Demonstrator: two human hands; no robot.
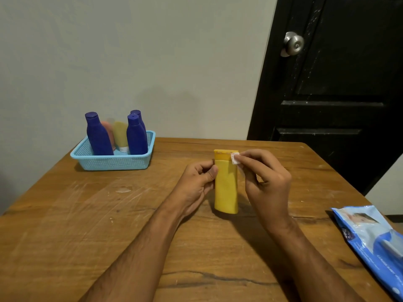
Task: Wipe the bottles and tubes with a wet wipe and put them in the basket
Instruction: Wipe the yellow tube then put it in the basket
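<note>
Yellow bottle (226, 186) stands upright on the wooden surface (91, 225), in the middle, between the two hands. Left hand (197, 184) grips its left side with curled fingers and the thumb near the cap. Right hand (265, 173) pinches a small white wipe (235, 157) and presses it against the right edge of the cap.

Far left on the surface stands a light blue basket (113, 161) with perforated walls. Inside it three dark blue bottles (98, 136) stand upright, one at the left and two at the right, one of these behind the other. Between them two tubes stand with the cap down: a pink tube (108, 130), mostly hidden behind the left bottle, and a yellow tube (121, 135) with a white cap.

At the near right edge lies a blue and white wipe pack (370, 240), partly out of the frame. White letters on a dark patch read "mee"; the rest is cut off or too blurred to read.

Behind the surface is a plain wall, and at the far right a black door (340, 83) with a metal knob (293, 43).
</note>
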